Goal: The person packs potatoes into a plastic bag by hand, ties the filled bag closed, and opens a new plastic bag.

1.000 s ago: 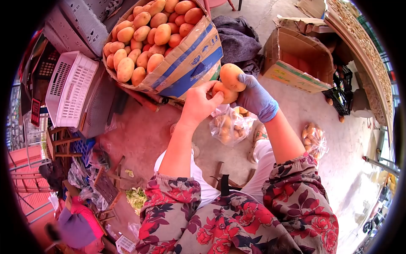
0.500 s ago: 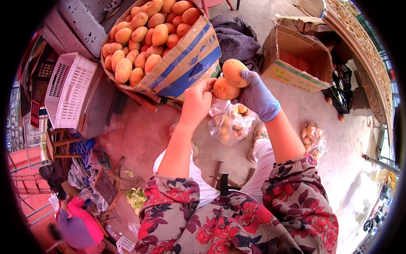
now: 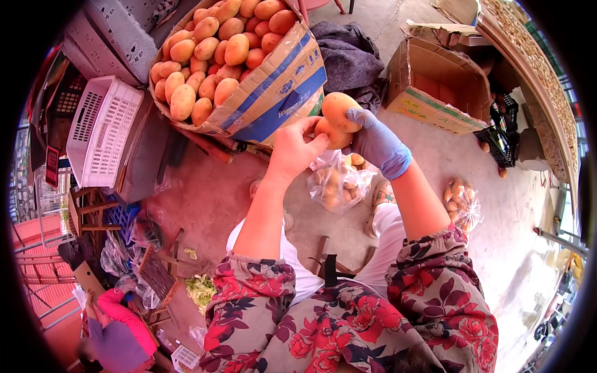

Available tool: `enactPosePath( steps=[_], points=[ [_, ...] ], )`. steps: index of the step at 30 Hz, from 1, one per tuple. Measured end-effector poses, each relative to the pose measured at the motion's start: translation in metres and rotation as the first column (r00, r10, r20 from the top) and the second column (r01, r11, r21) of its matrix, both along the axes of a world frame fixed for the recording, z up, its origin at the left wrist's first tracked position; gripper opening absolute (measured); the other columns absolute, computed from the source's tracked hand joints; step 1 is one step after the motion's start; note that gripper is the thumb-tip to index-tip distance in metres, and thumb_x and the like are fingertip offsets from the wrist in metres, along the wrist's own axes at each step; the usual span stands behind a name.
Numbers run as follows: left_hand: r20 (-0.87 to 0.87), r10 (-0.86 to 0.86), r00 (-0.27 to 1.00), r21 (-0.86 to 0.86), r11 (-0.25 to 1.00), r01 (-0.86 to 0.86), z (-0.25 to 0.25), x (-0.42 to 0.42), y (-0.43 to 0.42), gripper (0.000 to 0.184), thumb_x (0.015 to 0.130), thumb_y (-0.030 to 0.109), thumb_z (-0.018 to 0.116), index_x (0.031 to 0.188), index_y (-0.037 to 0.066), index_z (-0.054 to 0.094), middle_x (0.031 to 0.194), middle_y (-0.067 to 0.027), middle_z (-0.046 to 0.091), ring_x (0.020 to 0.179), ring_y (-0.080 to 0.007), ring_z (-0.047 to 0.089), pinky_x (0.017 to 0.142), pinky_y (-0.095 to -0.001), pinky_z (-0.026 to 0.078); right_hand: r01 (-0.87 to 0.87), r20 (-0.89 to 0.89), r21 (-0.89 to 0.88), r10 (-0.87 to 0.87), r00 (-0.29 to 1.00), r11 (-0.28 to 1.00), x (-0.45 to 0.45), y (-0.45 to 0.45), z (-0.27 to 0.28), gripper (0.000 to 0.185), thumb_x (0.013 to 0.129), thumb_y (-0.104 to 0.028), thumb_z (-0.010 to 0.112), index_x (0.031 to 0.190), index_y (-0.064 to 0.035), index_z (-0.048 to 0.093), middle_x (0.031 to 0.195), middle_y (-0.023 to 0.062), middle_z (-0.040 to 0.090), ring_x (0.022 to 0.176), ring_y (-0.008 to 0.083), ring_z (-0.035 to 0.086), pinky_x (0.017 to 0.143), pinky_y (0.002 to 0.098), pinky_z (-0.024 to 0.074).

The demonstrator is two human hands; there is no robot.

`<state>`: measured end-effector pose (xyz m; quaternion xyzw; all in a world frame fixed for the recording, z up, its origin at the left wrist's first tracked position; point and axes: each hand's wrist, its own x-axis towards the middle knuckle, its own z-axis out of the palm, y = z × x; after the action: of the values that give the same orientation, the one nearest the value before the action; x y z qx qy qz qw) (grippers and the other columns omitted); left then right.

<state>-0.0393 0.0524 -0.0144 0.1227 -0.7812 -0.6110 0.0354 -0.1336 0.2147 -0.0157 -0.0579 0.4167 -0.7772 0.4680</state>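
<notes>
Seemingly a produce store: heaped carton, white crate

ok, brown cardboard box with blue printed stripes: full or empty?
Full, or nearly: oval orange-yellow produce heaps to the rim of the box; bottom hidden.

a perforated white crate sits left of a crumpled dark cloth.

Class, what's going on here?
A person's blue-gloved right hand holds two oval, yellow-orange, potato-like pieces together, while the bare left hand is at the lower one's edge. Below is a clear plastic bag of similar pieces; ahead to the left, a brown-and-blue cardboard box is heaped with more.
</notes>
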Motion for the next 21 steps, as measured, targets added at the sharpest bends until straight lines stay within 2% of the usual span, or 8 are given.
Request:
enactPosePath(
  steps=[5,7,8,11,14,16,19,21],
  points=[
    [-0.016,0.038,0.999,-0.131,0.991,-0.04,-0.002,0.0,0.003,0.031,0.076,0.007,0.059,0.104,-0.006,0.061,0.087,-0.0138,0.069,0.075,-0.0145,0.065,0.07,-0.0276,0.051,0.009,-0.203,0.038,-0.001,0.979,0.999,0.011,-0.008,0.004,0.043,0.078,-0.032,0.066,0.107,-0.001,0.057,0.094,0.0041,0.06,0.085,0.0105,0.056,0.072,0.0251,0.0475],
    [0.023,0.054,0.998,-0.254,0.966,-0.046,0.005,0.0,0.006,0.031,0.076,0.006,0.056,0.104,-0.007,0.061,0.087,-0.015,0.069,0.074,-0.0161,0.066,0.069,-0.0284,0.051,0.038,-0.337,0.123,0.006,0.942,0.992,0.017,-0.009,0.015,0.045,0.079,-0.033,0.065,0.109,-0.0011,0.057,0.095,0.0027,0.06,0.084,0.009,0.055,0.072,0.0224,0.0451],
    [0.004,0.087,0.996,-0.241,0.967,-0.083,0.001,0.0,0.006,0.03,0.076,0.004,0.054,0.103,-0.007,0.061,0.087,-0.0153,0.069,0.075,-0.017,0.067,0.069,-0.0287,0.052,0.057,-0.4,0.164,0.014,0.916,0.985,0.018,-0.009,0.018,0.045,0.08,-0.033,0.064,0.11,-0.0011,0.057,0.095,0.002,0.06,0.083,0.0083,0.054,0.073,0.0211,0.0439],
    [-0.066,0.147,0.987,-0.166,0.974,-0.156,-0.005,-0.002,0.007,0.029,0.077,-0.002,0.048,0.102,-0.007,0.061,0.088,-0.0147,0.069,0.074,-0.0176,0.067,0.067,-0.0281,0.053,0.103,-0.251,0.087,-0.079,0.965,0.991,0.018,-0.01,0.01,0.045,0.081,-0.034,0.063,0.111,-0.0019,0.057,0.097,0.0026,0.06,0.086,0.0089,0.056,0.072,0.023,0.0457],
    [-0.117,0.158,0.981,-0.021,0.987,-0.161,0.006,-0.002,0.009,0.028,0.08,-0.006,0.042,0.102,-0.007,0.061,0.086,-0.0119,0.068,0.071,-0.015,0.066,0.062,-0.0258,0.053,0.097,0.049,-0.066,-0.094,0.994,0.993,0.006,0.0,0.017,0.052,0.082,-0.039,0.06,0.119,-0.0034,0.05,0.107,0.01,0.059,0.092,0.0206,0.061,0.067,0.0291,0.0497],
    [-0.075,0.186,0.98,0.088,0.98,-0.179,0.007,-0.002,0.008,0.026,0.083,-0.006,0.042,0.1,-0.007,0.061,0.085,-0.0112,0.068,0.07,-0.0141,0.066,0.062,-0.0254,0.054,0.063,0.099,-0.105,-0.053,0.994,0.993,-0.003,0.004,0.01,0.056,0.082,-0.043,0.057,0.121,-0.0046,0.047,0.11,0.0118,0.058,0.092,0.0233,0.062,0.064,0.0301,0.0501],
    [-0.042,0.193,0.98,0.162,0.969,-0.184,0.009,-0.002,0.005,0.019,0.088,0.005,0.053,0.1,-0.005,0.063,0.087,-0.0118,0.068,0.073,-0.0145,0.067,0.06,-0.0249,0.054,0.012,0.158,-0.161,0.014,0.987,0.987,-0.01,0.006,0.0,0.06,0.081,-0.049,0.054,0.121,-0.0062,0.044,0.112,0.0124,0.056,0.091,0.0242,0.062,0.06,0.031,0.0504],
    [0.018,0.188,0.982,0.126,0.974,-0.188,0.006,-0.002,0.0,0.022,0.088,0.014,0.059,0.1,-0.004,0.062,0.085,-0.0111,0.068,0.071,-0.0145,0.067,0.061,-0.0257,0.054,-0.006,0.173,-0.168,0.036,0.984,0.986,-0.01,0.006,0.0,0.062,0.08,-0.052,0.053,0.121,-0.0067,0.044,0.112,0.0121,0.056,0.092,0.0238,0.062,0.058,0.031,0.0502]
  ],
)
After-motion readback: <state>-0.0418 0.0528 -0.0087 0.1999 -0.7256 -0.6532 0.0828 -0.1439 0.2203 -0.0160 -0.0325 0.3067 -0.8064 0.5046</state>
